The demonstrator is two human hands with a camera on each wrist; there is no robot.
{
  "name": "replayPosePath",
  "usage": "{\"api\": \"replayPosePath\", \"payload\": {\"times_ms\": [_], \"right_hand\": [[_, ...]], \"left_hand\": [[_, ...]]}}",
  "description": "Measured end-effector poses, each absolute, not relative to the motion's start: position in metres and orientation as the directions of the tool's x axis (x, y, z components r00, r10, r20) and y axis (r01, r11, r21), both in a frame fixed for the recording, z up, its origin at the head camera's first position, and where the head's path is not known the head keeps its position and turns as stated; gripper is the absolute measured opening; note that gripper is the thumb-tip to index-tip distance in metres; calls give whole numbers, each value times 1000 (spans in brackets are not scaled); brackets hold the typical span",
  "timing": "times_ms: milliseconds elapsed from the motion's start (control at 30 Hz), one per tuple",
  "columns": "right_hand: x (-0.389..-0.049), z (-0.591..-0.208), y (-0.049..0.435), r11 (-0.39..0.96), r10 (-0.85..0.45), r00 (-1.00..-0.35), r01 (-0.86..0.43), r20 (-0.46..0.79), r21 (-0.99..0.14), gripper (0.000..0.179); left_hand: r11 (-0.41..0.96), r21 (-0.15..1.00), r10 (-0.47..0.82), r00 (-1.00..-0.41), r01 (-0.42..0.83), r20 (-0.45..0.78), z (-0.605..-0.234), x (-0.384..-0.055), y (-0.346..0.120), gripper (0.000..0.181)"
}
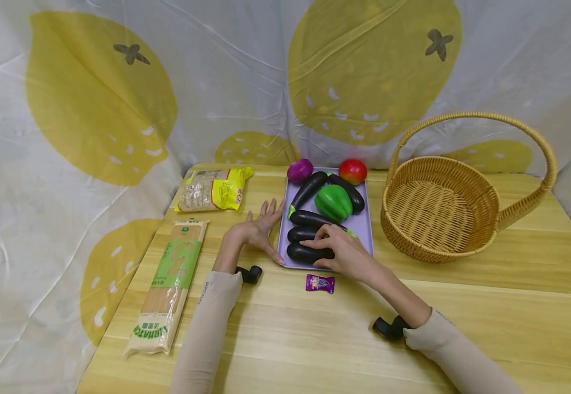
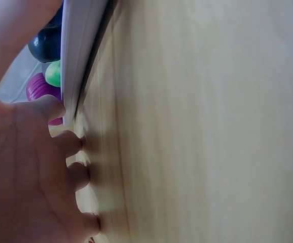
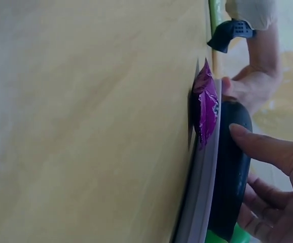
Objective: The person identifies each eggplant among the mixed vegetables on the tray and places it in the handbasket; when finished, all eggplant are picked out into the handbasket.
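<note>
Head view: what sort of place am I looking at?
Probably a staged tabletop workspace rather than a real kitchen: a fruit-print cloth hangs behind a wooden table, which bears a tray of eggplants and a wicker basket.

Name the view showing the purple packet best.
The head view: the purple packet shows its whole printed face. The right wrist view has it nearly edge-on; the left wrist view lacks it.

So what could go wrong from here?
The right hand holds the nearest long glossy black eggplant, whose smooth skin might slip. Lifting it could roll the neighbouring black eggplant close behind. The hand might also brush the small shiny purple packet in front of the lilac rectangular tray.
</note>
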State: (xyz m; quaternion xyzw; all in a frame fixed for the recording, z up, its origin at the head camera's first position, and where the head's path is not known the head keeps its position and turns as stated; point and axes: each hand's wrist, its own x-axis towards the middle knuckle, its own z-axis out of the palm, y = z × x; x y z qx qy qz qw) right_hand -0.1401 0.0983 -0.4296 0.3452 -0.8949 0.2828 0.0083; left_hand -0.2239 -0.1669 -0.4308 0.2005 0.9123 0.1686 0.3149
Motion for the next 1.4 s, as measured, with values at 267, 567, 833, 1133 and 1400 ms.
{"api": "replayPosePath", "payload": {"times_ms": [267,567,833,1133,1400], "right_hand": [[-137,-429,98,648,-605,-776,-609,178,-457,46],[-136,-428,100,627,-625,-756,-635,195,-451,44],[-140,-402,118,533,-631,-745,-620,217,-576,45],[-163,-347,179,524,-537,-779,-610,325,-594,45],[-178,-312,243,675,-406,-897,-425,176,-604,47]], "left_hand": [[861,431,476,-724,270,-499,-430,-224,-164,156],[862,431,474,-722,265,-504,-430,-223,-164,155],[871,413,463,-725,266,-510,-432,-223,-166,155],[862,429,474,-727,268,-498,-433,-224,-167,156],[865,421,473,-725,274,-500,-432,-222,-167,155]]}}
